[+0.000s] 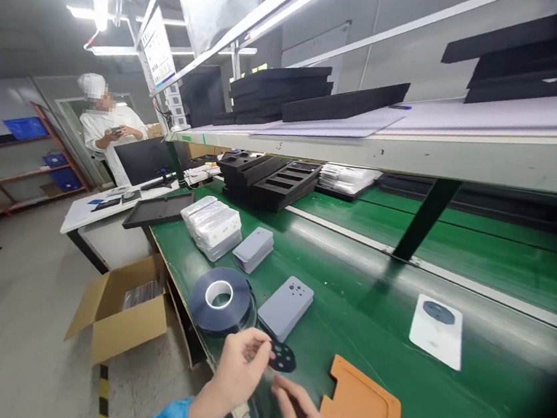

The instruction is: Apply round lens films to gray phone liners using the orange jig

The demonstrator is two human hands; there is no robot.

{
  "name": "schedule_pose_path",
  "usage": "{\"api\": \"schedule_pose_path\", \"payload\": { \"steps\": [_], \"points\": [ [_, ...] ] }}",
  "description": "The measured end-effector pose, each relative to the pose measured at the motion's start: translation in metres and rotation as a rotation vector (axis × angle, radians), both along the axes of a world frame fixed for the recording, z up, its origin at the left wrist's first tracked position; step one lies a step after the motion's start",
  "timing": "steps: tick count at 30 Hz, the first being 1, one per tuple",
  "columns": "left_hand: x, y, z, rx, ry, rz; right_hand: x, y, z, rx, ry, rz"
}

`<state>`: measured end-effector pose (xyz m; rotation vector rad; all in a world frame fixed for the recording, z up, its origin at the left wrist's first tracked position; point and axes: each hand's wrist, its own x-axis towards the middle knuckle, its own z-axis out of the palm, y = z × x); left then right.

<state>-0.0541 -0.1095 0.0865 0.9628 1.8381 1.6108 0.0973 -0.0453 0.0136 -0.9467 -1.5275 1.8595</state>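
Observation:
My left hand (pixel 243 365) pinches the edge of a thin black oval piece with round holes (pixel 284 357), held above the bench's front edge. My right hand (pixel 302 416) is just below and to the right, thumb and finger brought together at the tips; what lies between them is too small to make out. Behind the hands is a stack of grey-blue phone back panels (pixel 285 309) with camera holes. Left of that stack, a large roll of dark tape (pixel 202 298) with a white core lies flat.
An orange plate (pixel 358 413) lies to the right, a white card with a dark oval (pixel 438 331) beyond it. Bagged panels (pixel 212 227), another panel stack (pixel 252 250) and black trays (pixel 286 186) sit farther back. An open carton (pixel 128 336) stands left; a person (pixel 111 126) stands far back.

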Motion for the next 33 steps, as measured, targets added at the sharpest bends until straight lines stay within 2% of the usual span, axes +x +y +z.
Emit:
{"api": "schedule_pose_path", "payload": {
  "steps": [4,7,10,15,19,23,27,33],
  "points": [
    [0.037,0.024,-0.007,-0.076,-0.106,-0.127,0.045,0.026,0.015,0.033,-0.067,-0.228],
    [0.055,0.035,-0.013,-0.096,-0.186,-0.231,0.071,0.035,0.025,0.136,-0.145,-0.282],
    [0.065,0.046,-0.018,-0.118,-0.235,-0.320,0.085,0.038,0.034,0.219,-0.190,-0.300],
    [0.064,0.066,-0.036,-0.145,-0.273,-0.460,0.095,0.046,0.041,0.198,-0.202,-0.409],
    [0.059,0.079,-0.054,-0.144,-0.241,-0.487,0.099,0.056,0.037,0.222,-0.282,-0.404],
    [0.051,0.091,-0.067,-0.158,-0.241,-0.503,0.096,0.067,0.023,0.224,-0.338,-0.420],
    [0.044,0.098,-0.073,-0.162,-0.294,-0.516,0.089,0.071,0.009,0.231,-0.332,-0.434],
    [0.041,0.106,-0.076,-0.180,-0.296,-0.566,0.084,0.075,0.004,0.238,-0.346,-0.500]
  ]
}}
